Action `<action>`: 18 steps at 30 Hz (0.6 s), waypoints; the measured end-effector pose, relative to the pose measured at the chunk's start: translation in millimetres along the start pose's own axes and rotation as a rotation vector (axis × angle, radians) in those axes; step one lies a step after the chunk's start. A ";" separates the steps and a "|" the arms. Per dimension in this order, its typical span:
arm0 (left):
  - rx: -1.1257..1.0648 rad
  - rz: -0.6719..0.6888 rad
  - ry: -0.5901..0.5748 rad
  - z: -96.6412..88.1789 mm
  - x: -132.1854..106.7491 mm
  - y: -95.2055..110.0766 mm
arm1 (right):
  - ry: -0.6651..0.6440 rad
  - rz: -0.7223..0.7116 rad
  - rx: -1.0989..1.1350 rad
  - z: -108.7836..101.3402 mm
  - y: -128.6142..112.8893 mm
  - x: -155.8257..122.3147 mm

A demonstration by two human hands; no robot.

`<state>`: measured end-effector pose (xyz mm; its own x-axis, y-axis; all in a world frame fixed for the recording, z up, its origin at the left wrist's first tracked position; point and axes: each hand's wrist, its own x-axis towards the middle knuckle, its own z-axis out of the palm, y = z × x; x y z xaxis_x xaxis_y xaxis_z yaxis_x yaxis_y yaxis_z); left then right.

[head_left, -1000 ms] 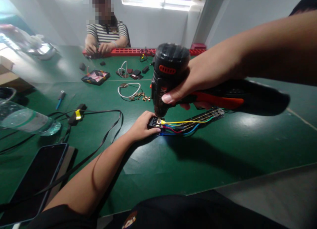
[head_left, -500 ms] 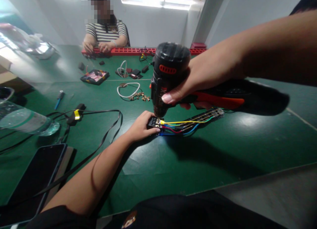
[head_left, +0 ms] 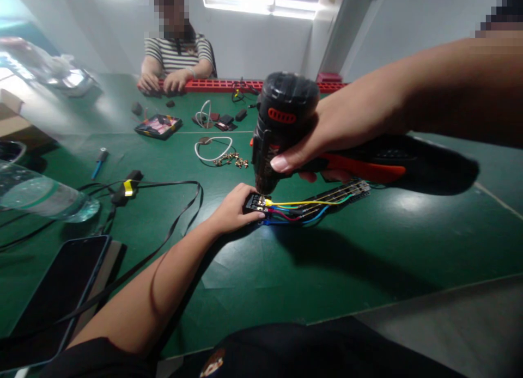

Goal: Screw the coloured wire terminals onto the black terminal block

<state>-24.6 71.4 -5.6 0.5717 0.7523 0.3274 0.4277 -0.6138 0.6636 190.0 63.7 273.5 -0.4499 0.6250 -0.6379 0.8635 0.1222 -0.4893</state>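
My right hand (head_left: 302, 149) grips a black and orange cordless screwdriver (head_left: 286, 103), its nose pointing down. The nose is at the top edge of a black terminal block (head_left: 254, 202); whether the bit touches a screw is hidden. My left hand (head_left: 232, 209) pinches the block against the table, fingers on the far side and thumb on the near side. Yellow, red and blue wires (head_left: 300, 203) run right from the block to a long dark strip (head_left: 343, 195) with metal bars, lying under the screwdriver's handle.
Brass-coloured screws (head_left: 232, 160) lie beside a white cable loop (head_left: 213, 149) on the green table (head_left: 245, 280). To the left are a phone (head_left: 65, 291), a plastic bottle (head_left: 49, 195) and a black cable (head_left: 175, 220). Across the table, a person (head_left: 177, 56) sits behind a red slotted rail (head_left: 220, 85).
The screwdriver and my right hand have shifted slightly right and down in view. My left hand and the block stay put. The person opposite has laid both hands on the red rail.
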 end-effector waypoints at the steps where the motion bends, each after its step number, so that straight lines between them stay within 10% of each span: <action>1: 0.000 0.004 0.000 0.0 0.0 -0.2 | 0.008 0.003 -0.001 0.0 -0.1 0.1; 18: -0.031 -0.027 0.014 1.5 -0.3 2.7 | 0.032 0.093 0.013 7.5 0.0 1.7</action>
<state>-22.5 69.2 -4.9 0.5500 0.7721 0.3184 0.4212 -0.5856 0.6926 187.6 58.9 268.0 -0.3600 0.6575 -0.6619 0.8983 0.0527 -0.4361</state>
